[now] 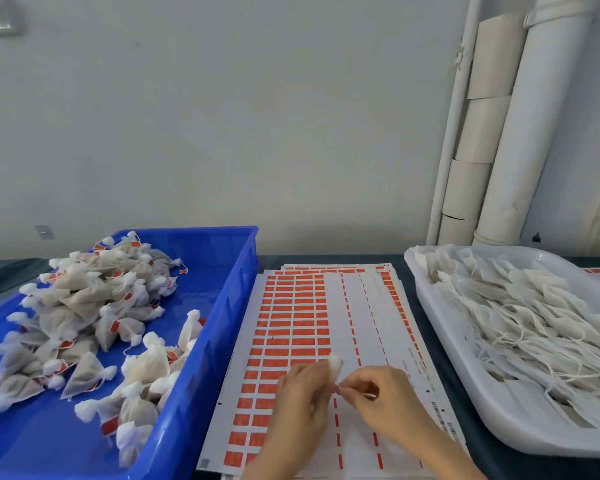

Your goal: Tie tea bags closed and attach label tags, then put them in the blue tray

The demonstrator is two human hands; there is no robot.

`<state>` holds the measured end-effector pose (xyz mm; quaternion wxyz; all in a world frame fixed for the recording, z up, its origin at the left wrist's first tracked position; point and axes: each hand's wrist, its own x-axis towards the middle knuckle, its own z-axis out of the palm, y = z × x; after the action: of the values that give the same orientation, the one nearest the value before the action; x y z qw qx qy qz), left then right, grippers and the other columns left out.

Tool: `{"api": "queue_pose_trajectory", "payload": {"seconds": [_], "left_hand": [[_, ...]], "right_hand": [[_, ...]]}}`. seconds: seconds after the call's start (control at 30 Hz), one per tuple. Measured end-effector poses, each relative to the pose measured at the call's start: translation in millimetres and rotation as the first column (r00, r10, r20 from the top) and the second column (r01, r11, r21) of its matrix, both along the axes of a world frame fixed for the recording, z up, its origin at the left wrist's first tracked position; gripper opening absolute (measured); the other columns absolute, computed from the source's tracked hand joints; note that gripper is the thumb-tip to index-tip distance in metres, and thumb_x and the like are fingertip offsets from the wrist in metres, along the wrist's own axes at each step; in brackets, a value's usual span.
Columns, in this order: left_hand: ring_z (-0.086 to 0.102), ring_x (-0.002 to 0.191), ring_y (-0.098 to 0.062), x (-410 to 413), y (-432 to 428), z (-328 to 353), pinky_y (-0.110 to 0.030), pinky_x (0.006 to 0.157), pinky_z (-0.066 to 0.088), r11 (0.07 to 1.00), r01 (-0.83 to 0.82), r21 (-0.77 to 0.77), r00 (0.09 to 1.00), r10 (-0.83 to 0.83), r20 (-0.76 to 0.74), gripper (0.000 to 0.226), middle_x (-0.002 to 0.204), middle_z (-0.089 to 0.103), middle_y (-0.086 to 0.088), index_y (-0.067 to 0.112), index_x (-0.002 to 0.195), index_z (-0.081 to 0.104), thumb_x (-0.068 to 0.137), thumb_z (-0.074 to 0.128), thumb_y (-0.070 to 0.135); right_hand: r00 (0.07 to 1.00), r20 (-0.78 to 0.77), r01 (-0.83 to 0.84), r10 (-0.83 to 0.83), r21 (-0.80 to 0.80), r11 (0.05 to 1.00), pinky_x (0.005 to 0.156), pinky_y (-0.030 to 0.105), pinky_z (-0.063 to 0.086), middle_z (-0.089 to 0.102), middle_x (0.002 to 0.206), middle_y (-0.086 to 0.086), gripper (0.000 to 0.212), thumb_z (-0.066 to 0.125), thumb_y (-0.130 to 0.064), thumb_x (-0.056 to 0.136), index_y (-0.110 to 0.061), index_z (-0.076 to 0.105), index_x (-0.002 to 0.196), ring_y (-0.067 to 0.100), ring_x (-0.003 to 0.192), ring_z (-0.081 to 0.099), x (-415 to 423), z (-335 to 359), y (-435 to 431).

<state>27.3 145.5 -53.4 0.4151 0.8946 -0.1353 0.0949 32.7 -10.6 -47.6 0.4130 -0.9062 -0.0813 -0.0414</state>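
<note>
My left hand grips a white tea bag whose gathered top pokes up above my fingers. My right hand pinches the bag's string close beside the left hand, over the sheet of orange label stickers. On the left stands the blue tray, with a pile of tied, tagged tea bags inside. A white tray on the right holds several flat tea bags with loose strings.
The sticker sheets lie stacked on a dark table between the two trays. White pipes run up the grey wall at the back right. The blue tray's right wall stands close to my left hand.
</note>
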Motion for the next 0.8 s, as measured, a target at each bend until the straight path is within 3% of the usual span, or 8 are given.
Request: {"api": "queue_pose_trajectory", "payload": {"seconds": [0.07,0.17,0.3,0.4,0.5,0.6,0.7,0.8], "left_hand": [[0.034,0.115,0.014,2,-1,-1,-0.001,0.1,0.02,0.984,0.029,0.176,0.984,-0.059,0.168,0.032,0.127,0.05,0.028,0.036,0.127,0.058,0.096,0.051,0.03],[0.033,0.121,0.01,9,3,0,0.003,0.095,0.01,0.962,0.046,0.268,0.962,-0.115,0.248,0.033,0.134,0.049,0.023,0.035,0.129,0.057,0.098,0.047,0.033],[0.04,0.117,0.008,12,6,-5,0.001,0.096,0.017,0.954,0.04,0.296,0.946,-0.132,0.296,0.028,0.126,0.055,0.022,0.031,0.121,0.063,0.096,0.052,0.032],[0.054,0.101,0.004,12,3,-5,-0.009,0.091,0.041,0.999,0.033,0.017,0.979,-0.035,0.199,0.017,0.102,0.06,0.029,0.029,0.104,0.069,0.095,0.056,0.023],[0.063,0.087,0.004,14,-4,7,-0.005,0.068,0.048,0.895,-0.087,-0.438,0.983,0.006,-0.183,0.019,0.083,0.067,0.026,0.03,0.088,0.063,0.097,0.046,0.035],[0.06,0.083,0.006,18,-10,4,0.001,0.054,0.041,0.841,-0.21,-0.498,0.926,0.008,-0.377,0.012,0.09,0.057,0.026,0.038,0.09,0.052,0.099,0.045,0.036],[0.057,0.088,0.004,23,-11,-3,0.001,0.054,0.04,0.819,-0.244,-0.52,0.921,0.028,-0.388,0.009,0.098,0.05,0.028,0.041,0.094,0.052,0.099,0.045,0.038],[0.064,0.085,0.0,29,-10,-9,-0.003,0.059,0.045,0.78,-0.229,-0.582,0.936,0.013,-0.352,0.014,0.086,0.065,0.021,0.034,0.093,0.062,0.098,0.049,0.035]], "right_hand": [[1.0,0.007,-0.012,0.012,0.033,0.999,0.069,0.002,0.046,0.067,0.076,-0.023,0.007,0.071,-0.026,0.085,-0.033,0.073,0.085,-0.007,0.08,0.063,-2,6,1],[0.999,0.046,0.011,-0.015,0.088,0.996,0.07,0.005,0.048,0.07,0.074,-0.019,0.007,0.074,-0.024,0.083,-0.031,0.075,0.083,-0.005,0.081,0.065,-6,11,-1],[0.993,0.118,-0.013,-0.002,0.132,0.991,0.067,0.009,0.05,0.069,0.067,-0.022,0.011,0.077,-0.028,0.079,-0.037,0.073,0.075,-0.001,0.076,0.066,-11,13,1],[0.989,0.141,-0.001,-0.043,0.303,0.953,0.069,0.015,0.052,0.071,0.074,-0.014,0.009,0.071,-0.036,0.083,-0.031,0.073,0.076,0.006,0.076,0.067,-8,10,5],[0.994,0.018,0.09,-0.11,0.451,0.888,0.082,0.017,0.051,0.067,0.094,-0.016,0.007,0.06,-0.033,0.092,-0.032,0.064,0.098,0.003,0.091,0.063,7,4,9],[0.996,-0.092,0.059,-0.024,0.409,0.91,0.078,0.01,0.049,0.063,0.101,-0.019,0.01,0.059,-0.03,0.093,-0.037,0.059,0.101,0.003,0.095,0.061,23,-8,23],[0.992,-0.075,0.121,-0.099,0.442,0.889,0.072,0.01,0.051,0.068,0.095,-0.013,0.009,0.068,-0.032,0.087,-0.032,0.065,0.095,0.007,0.09,0.065,34,-18,30],[0.993,-0.083,0.118,-0.087,0.526,0.842,0.07,0.013,0.053,0.072,0.089,-0.014,0.013,0.073,-0.029,0.083,-0.028,0.07,0.095,0.005,0.088,0.068,38,-23,26]]}}
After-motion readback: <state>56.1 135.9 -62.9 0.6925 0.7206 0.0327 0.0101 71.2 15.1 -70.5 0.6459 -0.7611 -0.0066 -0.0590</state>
